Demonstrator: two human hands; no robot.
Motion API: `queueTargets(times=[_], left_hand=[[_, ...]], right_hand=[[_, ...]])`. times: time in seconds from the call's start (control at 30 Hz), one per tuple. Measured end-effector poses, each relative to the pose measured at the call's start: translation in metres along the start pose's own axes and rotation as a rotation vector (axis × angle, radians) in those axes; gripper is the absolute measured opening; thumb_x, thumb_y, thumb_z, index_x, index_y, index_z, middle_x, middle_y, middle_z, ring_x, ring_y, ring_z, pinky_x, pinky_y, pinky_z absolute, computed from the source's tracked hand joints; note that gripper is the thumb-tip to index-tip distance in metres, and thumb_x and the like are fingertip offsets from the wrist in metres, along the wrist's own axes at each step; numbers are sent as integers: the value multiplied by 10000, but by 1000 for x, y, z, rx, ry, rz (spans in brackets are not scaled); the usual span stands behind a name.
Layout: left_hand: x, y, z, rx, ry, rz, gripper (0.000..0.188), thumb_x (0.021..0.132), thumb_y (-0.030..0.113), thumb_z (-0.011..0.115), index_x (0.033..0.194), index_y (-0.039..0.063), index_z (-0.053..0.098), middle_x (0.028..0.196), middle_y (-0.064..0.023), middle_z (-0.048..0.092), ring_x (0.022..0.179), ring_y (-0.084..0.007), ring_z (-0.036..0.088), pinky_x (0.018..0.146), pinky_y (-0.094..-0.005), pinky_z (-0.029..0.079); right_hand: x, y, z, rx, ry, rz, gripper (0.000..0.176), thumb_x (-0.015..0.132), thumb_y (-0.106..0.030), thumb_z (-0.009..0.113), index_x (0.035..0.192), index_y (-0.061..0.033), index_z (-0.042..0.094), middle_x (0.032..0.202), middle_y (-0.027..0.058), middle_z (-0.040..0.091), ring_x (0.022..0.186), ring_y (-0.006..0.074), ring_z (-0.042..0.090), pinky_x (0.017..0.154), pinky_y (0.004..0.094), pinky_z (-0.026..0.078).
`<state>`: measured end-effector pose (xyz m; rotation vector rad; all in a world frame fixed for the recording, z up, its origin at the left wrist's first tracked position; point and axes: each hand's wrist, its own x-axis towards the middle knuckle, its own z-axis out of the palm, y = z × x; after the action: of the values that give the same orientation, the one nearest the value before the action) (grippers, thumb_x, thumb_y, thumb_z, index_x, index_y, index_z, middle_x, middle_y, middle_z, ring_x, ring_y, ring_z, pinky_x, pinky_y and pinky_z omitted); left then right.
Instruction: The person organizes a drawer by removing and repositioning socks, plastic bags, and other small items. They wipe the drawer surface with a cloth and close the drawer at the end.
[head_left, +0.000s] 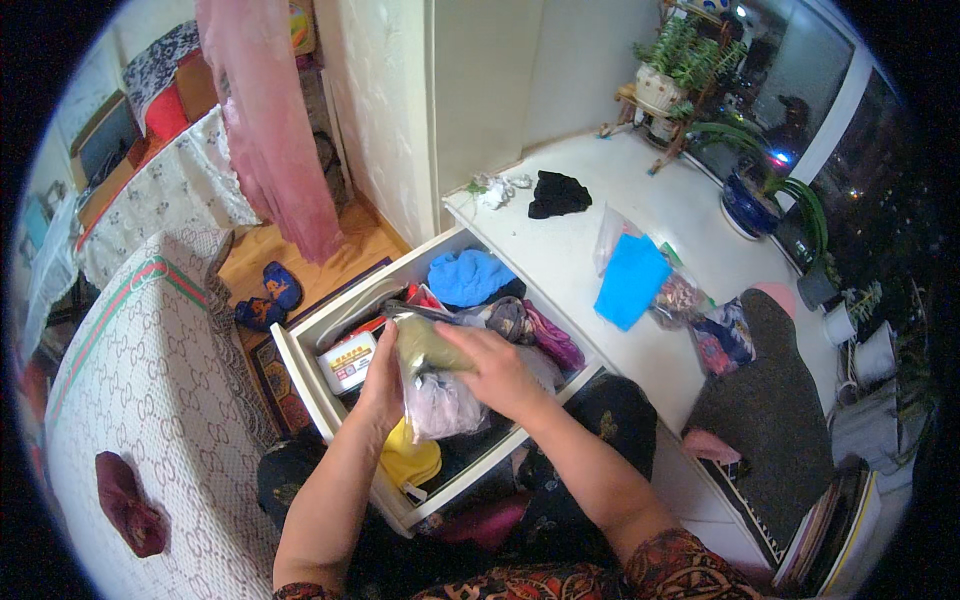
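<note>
Over a pulled-out white drawer (288, 375), my left hand (382, 382) and my right hand (504, 369) hold a clear plastic bag (431, 349) between them. Olive-green cloth fills its upper part and pale pink cloth its lower part. My left fingers press its left side, while my right hand lies across its right side. Around it in the drawer are a rolled blue cloth (469, 277), a purple patterned cloth (551, 336), a yellow cloth (411, 457) and a white box bearing writing (348, 364). The bag and my hands hide part of the drawer's contents.
On the white surface at right lie a black cloth (559, 195), a bright blue cloth (634, 281), a plastic bag with small contents (679, 300) and a dark grey cloth (765, 405). Potted plants (660, 86) stand behind. A maroon sock (129, 502) rests on the covered bed (172, 390).
</note>
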<state>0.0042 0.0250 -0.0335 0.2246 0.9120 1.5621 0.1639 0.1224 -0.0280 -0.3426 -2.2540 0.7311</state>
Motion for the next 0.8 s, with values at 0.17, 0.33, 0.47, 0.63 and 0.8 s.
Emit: queueTargets(times=[0.17, 0.33, 0.47, 0.63, 0.8], left_hand=[[5, -10, -20, 453, 119, -74, 391, 950, 330, 563, 1261, 125, 445, 1187, -94, 579, 1124, -256, 540, 953, -449, 424], [22, -28, -42, 1015, 440, 195, 404, 870, 130, 636, 1222, 28, 466, 1122, -150, 593, 1101, -260, 552, 931, -358, 443], [17, -25, -29, 552, 397, 422, 406, 949, 332, 536, 1237, 45, 550, 1204, -130, 588, 1129, -259, 544, 991, -367, 407], [-7, 1, 3, 61, -180, 254, 530, 976, 521, 457, 1242, 74, 561, 1177, -51, 617, 1096, -184, 564, 1002, -392, 394], [-11, -1, 14, 348, 6, 263, 200, 865, 91, 715, 1050, 56, 646, 947, -9, 685, 831, -89, 620, 773, -257, 493]], right_hand=[[2, 14, -13, 183, 158, 406, 359, 886, -267, 692, 1136, -24, 604, 995, 185, 687, 888, 320, 683, 780, 396, 520], [3, 23, -21, 655, 192, 616, 390, 953, -353, 620, 1137, -9, 635, 1060, 65, 684, 969, 155, 598, 899, 321, 449], [1, 27, -22, 863, 167, 668, 421, 960, -396, 599, 1156, -24, 631, 1080, 45, 667, 972, 137, 586, 898, 298, 443], [2, 24, -23, 978, 80, 681, 465, 959, -414, 593, 1209, -21, 585, 1086, 43, 647, 957, 120, 598, 838, 266, 476], [6, 16, -23, 1025, 65, 727, 512, 950, -384, 617, 1298, -25, 511, 1192, 71, 608, 1095, 162, 560, 954, 305, 437]])
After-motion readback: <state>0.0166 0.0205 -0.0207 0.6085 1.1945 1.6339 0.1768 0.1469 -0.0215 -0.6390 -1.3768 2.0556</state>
